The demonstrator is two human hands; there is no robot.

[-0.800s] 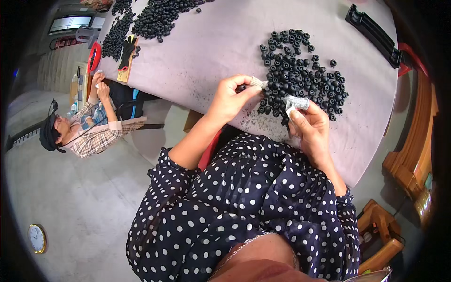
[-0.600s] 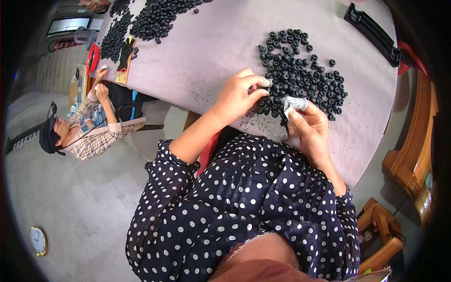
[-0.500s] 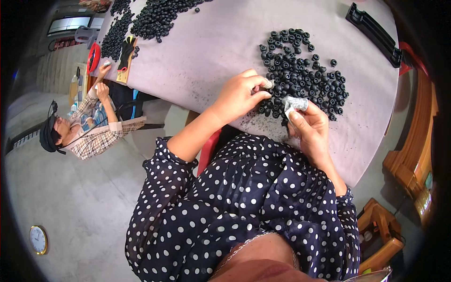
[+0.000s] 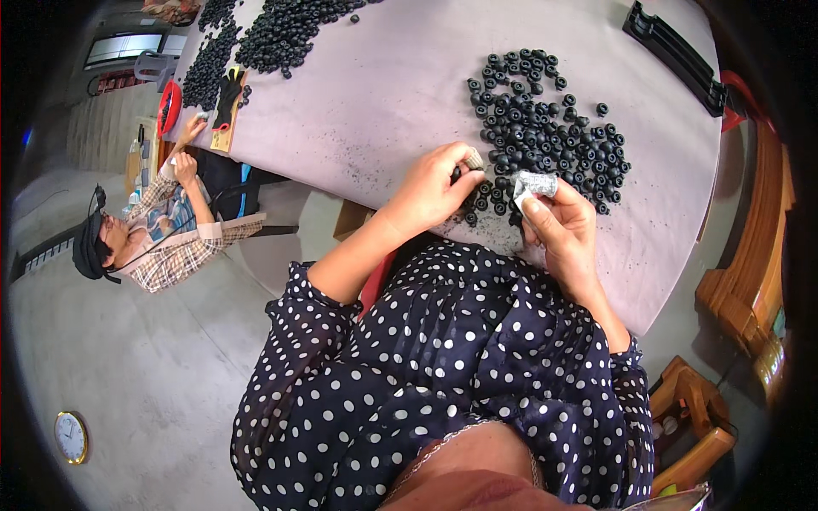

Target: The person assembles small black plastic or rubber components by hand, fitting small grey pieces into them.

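Your right hand (image 4: 562, 226) stays pinched on a silvery piece (image 4: 535, 183); your left hand (image 4: 434, 189), lowered since earlier, closes on a black ring (image 4: 457, 174) at the pile (image 4: 545, 128)'s seven o'clock edge on the table (image 4: 392, 94).

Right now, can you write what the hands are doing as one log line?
left hand: picking a black ring from ring pile | right hand: holding small silver piece | table: grey

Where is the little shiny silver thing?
In the head view, the small silver piece is pinched in the right hand, at the near edge of the pile of black rings, just right of the left hand.
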